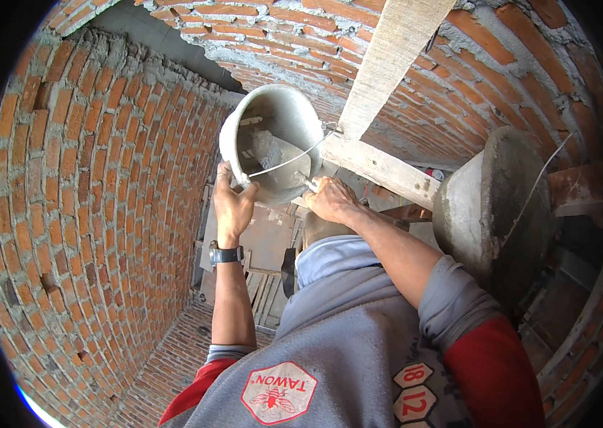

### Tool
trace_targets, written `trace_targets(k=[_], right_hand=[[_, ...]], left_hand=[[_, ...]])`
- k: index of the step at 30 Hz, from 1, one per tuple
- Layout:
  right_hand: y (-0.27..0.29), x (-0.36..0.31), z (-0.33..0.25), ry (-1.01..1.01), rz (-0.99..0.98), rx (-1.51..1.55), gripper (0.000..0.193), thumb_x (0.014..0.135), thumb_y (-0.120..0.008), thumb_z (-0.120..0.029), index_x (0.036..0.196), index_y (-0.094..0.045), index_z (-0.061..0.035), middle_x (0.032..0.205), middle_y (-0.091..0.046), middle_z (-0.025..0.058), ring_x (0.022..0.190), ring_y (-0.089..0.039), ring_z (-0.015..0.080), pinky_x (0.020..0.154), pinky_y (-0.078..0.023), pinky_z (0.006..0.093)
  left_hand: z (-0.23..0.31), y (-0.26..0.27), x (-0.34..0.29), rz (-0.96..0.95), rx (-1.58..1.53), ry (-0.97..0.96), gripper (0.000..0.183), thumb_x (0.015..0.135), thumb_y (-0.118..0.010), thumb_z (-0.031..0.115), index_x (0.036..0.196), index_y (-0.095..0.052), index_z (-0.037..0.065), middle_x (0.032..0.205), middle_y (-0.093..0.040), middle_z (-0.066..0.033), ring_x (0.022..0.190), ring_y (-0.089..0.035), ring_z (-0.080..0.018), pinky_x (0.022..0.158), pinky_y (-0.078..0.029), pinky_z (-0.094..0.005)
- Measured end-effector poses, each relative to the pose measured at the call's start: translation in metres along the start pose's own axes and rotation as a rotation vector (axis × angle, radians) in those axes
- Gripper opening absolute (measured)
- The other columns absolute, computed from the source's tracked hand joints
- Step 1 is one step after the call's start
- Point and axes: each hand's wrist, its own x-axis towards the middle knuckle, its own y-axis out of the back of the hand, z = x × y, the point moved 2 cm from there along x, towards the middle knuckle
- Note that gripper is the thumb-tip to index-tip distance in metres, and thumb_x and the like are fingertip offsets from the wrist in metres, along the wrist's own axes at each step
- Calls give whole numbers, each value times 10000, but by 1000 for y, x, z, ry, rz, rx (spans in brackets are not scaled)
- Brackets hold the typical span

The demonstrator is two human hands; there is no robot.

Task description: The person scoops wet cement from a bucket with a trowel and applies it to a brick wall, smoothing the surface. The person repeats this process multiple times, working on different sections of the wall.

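A pale, mortar-stained bucket (300,118) is tilted in front of me, and its thin wire handle (288,164) crosses its mouth. My left hand (233,207) grips the near left of its rim, thumb and fingers closed on the edge. At the near right of the bucket my right hand (333,200) is closed round the handle of a trowel (285,165). The trowel's grey blade reaches into the bucket, beside a small heap of grey mortar (266,147). Part of the trowel's handle is hidden by my fingers.
Brick walls rise at the left (94,214) and far side (280,36). A wooden plank (390,68) meets a wooden beam (380,167) right of the bucket. A large mortar-covered tub (462,207) stands by my right arm. Boards lie far below.
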Motion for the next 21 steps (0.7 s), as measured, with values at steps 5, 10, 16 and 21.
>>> trace_targets(k=[5, 10, 16, 21], right_hand=[[6, -3, 8, -128, -5, -78, 580, 913, -657, -496, 1337, -677, -100, 1235, -708, 217, 1196, -657, 367, 1051, -512, 450], [1, -2, 13, -145, -21, -1, 567, 921, -664, -471, 1358, -656, -110, 1339, -626, 261, 1290, -574, 387, 1100, -455, 491], [-3, 1, 16, -82, 83, -29, 503, 926, -656, -460, 1265, -705, -90, 1238, -685, 255, 1199, -629, 412, 1045, -495, 498], [11, -13, 14, -101, -5, -8, 450, 916, -662, -435, 1166, -743, -69, 1123, -721, 269, 1092, -682, 430, 977, -534, 519]], left_hand=[[5, 1, 2, -12, -2, 21, 460, 871, -686, -7, 1298, -525, 44, 1124, -704, -93, 989, -668, -167, 836, -579, -313], [13, 4, -1, -49, -7, 113, 579, 856, -685, 43, 1399, -487, 11, 1215, -696, -193, 1052, -708, -276, 918, -565, -385], [15, 3, 3, -57, 43, 168, 583, 864, -696, 53, 1402, -475, 9, 1162, -698, -174, 992, -704, -235, 860, -578, -358], [18, 7, 13, -80, 97, 166, 471, 868, -707, 52, 1298, -515, 55, 1022, -707, -89, 863, -684, -144, 726, -606, -309]])
